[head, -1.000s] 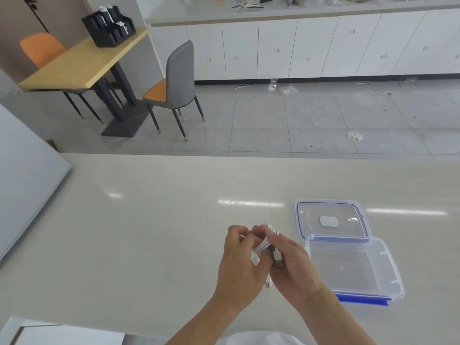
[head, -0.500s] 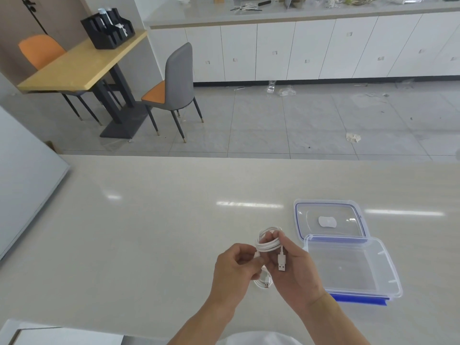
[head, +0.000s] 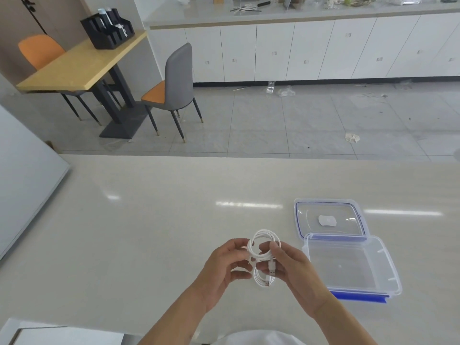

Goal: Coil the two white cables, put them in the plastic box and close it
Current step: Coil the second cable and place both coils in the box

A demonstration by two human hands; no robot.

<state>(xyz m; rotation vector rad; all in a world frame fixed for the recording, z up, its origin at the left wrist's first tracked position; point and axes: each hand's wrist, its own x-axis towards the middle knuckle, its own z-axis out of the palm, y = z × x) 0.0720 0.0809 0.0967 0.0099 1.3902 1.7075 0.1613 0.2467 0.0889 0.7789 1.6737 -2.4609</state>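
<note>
A coiled white cable (head: pixel 263 236) stands as a round loop above my fingers, held from both sides over the pale countertop (head: pixel 139 220). My left hand (head: pixel 224 267) pinches its left side and my right hand (head: pixel 293 272) grips its right side, with a USB plug hanging at my right fingers. A second white coil (head: pixel 261 280) with its own plug lies just below, between my hands; whether a hand holds it I cannot tell. The clear plastic box (head: pixel 348 267) with a blue clip stands open to the right, with nothing in it. Its lid (head: pixel 328 217) lies flat behind it.
A grey panel (head: pixel 27 175) lies along the counter's left edge. A white paper or tray corner (head: pixel 49 332) shows at the near left. Beyond the counter are tiled floor, a grey and orange chair (head: pixel 174 90), a wooden table and white cabinets.
The coil has opened out from a tight bundle hidden in my fingers into a clear round loop raised above them. My hands have drawn slightly apart.
</note>
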